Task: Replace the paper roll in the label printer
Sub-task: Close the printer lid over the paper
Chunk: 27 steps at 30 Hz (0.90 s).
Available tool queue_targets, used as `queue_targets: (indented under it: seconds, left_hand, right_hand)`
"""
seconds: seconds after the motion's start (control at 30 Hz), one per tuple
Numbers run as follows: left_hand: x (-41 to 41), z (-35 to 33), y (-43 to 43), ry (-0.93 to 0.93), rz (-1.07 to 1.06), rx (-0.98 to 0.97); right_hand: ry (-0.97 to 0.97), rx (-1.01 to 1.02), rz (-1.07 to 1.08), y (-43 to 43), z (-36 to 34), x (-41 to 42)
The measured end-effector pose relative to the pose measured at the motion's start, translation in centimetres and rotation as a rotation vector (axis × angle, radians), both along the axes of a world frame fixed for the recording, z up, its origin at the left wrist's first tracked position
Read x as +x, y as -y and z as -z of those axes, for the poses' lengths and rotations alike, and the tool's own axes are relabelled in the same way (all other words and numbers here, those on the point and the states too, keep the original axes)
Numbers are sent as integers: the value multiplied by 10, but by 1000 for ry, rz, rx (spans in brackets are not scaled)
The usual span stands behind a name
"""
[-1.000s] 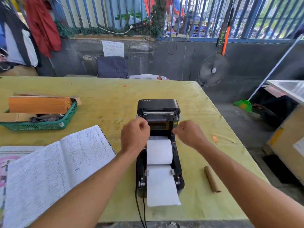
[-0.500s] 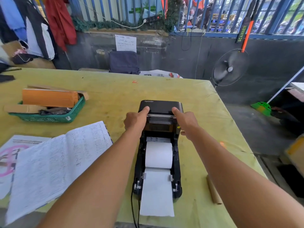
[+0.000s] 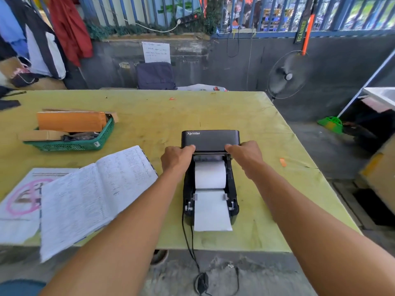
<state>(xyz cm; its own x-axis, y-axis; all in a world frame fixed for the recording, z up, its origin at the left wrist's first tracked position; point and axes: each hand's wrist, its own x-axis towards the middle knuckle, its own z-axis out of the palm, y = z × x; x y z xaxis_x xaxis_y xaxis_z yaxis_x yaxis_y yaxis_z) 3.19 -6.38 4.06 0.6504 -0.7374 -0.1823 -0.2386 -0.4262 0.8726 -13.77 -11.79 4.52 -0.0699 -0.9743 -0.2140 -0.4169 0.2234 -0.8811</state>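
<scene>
The left hand (image 3: 176, 158) and right hand (image 3: 245, 155) each keep a clenched grip on the front edge of the black plastic printer lid (image 3: 210, 139), tilted above the white paper roll (image 3: 210, 175) seated in the open bay near the front edge of the yellow-green desk (image 3: 256, 124), with an open handwritten notebook (image 3: 96, 195) close on the left and bare cloth on the right.

Your yellow-green tabletop (image 3: 149, 116) carries the black label printer (image 3: 210, 139) right of centre. At your near left an open handwritten notebook (image 3: 92, 195) overhangs the edge and overlaps a printed sheet (image 3: 19, 201). A green basket (image 3: 70, 146) sits farther left, and an orange scrap (image 3: 283, 162) lies to the printer's right.
</scene>
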Motion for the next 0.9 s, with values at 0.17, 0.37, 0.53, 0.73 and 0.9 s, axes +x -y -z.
queue_targets:
  seconds: [0.17, 0.37, 0.53, 0.73, 0.9]
  left_hand:
    - [-6, 23, -48, -124, 51, 48]
    - [-15, 46, -74, -201, 24, 73]
    - [-10, 59, -78, -134, 39, 137]
    - [-9, 70, -82, -125, 48, 184]
    - [-8, 70, -84, -100, 58, 204]
  right_hand:
    - [28, 105, -17, -55, 19, -12]
    - [77, 161, 74, -87, 47, -15]
    - [4, 161, 92, -92, 67, -19]
    - [-83, 157, 93, -93, 84, -24]
    - [-131, 158, 85, -95, 89, -26]
